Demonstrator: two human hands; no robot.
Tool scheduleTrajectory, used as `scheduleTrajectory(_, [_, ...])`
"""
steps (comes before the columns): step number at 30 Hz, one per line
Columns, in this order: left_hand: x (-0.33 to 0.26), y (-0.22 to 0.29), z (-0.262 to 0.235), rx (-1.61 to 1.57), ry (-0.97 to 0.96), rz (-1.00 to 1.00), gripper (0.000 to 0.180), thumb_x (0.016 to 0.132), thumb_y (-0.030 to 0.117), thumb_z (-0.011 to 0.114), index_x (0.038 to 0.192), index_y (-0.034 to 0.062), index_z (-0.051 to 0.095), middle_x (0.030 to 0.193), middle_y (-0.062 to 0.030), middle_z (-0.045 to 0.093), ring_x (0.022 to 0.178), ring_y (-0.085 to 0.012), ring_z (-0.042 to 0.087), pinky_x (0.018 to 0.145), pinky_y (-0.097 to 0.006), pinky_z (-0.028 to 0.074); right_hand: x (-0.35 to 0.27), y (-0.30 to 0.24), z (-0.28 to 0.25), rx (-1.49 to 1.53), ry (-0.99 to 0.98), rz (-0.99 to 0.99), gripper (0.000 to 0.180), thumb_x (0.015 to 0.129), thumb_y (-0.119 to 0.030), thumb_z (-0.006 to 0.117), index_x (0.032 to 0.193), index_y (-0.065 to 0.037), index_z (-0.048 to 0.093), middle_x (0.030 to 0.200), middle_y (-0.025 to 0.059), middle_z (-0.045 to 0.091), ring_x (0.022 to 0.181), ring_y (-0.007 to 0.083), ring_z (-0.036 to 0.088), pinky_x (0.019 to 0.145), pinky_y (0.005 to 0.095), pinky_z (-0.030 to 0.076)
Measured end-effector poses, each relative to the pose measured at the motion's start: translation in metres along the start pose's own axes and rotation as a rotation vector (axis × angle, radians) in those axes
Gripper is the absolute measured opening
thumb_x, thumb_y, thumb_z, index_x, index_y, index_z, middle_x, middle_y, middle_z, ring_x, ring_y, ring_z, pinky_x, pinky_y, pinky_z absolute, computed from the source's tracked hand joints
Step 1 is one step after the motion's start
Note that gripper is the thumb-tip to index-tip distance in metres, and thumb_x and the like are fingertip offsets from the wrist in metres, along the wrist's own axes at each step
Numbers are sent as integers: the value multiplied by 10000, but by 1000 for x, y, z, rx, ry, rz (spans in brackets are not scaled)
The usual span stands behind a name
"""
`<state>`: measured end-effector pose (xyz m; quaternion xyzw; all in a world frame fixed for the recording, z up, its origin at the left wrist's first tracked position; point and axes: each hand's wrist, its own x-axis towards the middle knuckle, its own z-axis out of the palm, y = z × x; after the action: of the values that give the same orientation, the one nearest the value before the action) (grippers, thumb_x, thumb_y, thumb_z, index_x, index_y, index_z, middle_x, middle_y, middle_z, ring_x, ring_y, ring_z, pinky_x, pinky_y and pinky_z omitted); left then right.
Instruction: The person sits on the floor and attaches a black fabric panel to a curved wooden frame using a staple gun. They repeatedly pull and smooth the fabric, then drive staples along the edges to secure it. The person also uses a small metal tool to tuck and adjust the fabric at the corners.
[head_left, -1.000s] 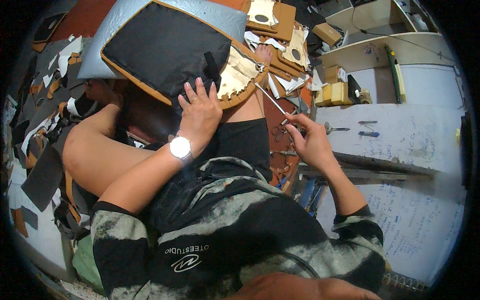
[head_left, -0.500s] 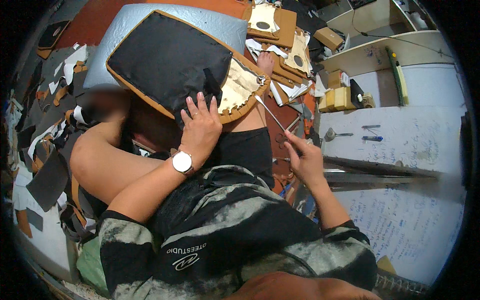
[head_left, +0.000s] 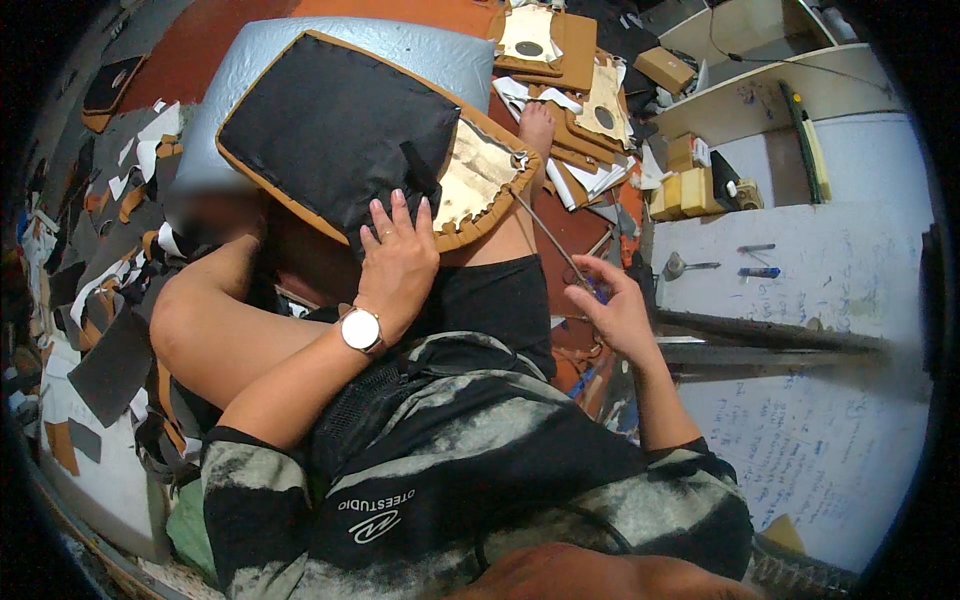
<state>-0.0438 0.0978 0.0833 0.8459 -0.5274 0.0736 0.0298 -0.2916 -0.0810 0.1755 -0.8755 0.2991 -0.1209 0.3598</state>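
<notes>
I see the left hand (head_left: 400, 265) flat on black cloth (head_left: 335, 130); the right hand (head_left: 615, 308), apart, pinches a thin rod (head_left: 545, 233) against the brown rim (head_left: 481, 225) ahead.

thin rod (head_left: 547, 237): tip contact too small to tell | black cloth (head_left: 335, 135): partly hidden under left hand (head_left: 398, 265) | left leg's lower end (head_left: 217, 210): blurred

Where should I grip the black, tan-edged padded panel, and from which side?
Probably by the tan lower-left edge of the panel, from the left: that stretch juts past the silver cushion, likely leaving room underneath, and lies clear of the left hand. The metal rod ends at the gathered right edge.
</notes>
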Motion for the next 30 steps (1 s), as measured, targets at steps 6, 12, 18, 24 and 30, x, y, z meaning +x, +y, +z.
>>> scheduleTrajectory(6, [-1, -10, -14, -44, -52, 47, 534, 1018, 85, 529, 1543, -12, 508, 1551, -346, 517, 1370, -536, 578, 1050, -555, 564, 0, 13, -23, -679, 319, -309, 327, 875, -217, 860, 1170, -108, 771, 934, 98, 707, 851, 310, 667, 761, 419, 512])
scheduleTrajectory(12, [-2, -20, -22, -72, -80, 79, 547, 1008, 74, 541, 1551, 7, 508, 1548, -350, 517, 1366, -541, 579, 1051, -548, 565, 9, -9, -38, -752, 84, -168, 237, 1000, -299, 731, 1208, -200, 786, 769, 75, 712, 657, 300, 674, 606, 415, 489])
scheduleTrajectory(18, [-3, -17, -15, -87, -10, 79, 504, 1013, 67, 552, 1512, 1, 561, 1523, -352, 542, 1342, -553, 595, 1040, -573, 567, 19, 4, -46, -469, -20, -45, 207, 1043, -269, 685, 1182, -161, 794, 761, 132, 740, 696, 329, 734, 639, 413, 550])
scheduleTrajectory(24, [-2, -17, -13, -75, -15, 69, 511, 1012, 66, 549, 1519, 2, 554, 1523, -342, 547, 1346, -546, 593, 1043, -564, 565, 25, 13, -45, -266, -70, 2, 225, 1068, -217, 654, 1191, -83, 787, 853, 145, 781, 740, 228, 763, 687, 356, 558])
scheduleTrajectory(30, [-2, -17, -10, -72, -34, 64, 540, 1005, 74, 544, 1541, 16, 521, 1546, -328, 531, 1366, -520, 583, 1050, -525, 562, 20, 58, -33, 262, -176, 321, 334, 1122, -312, 607, 1232, -40, 767, 827, -4, 691, 733, 78, 604, 656, 279, 495])
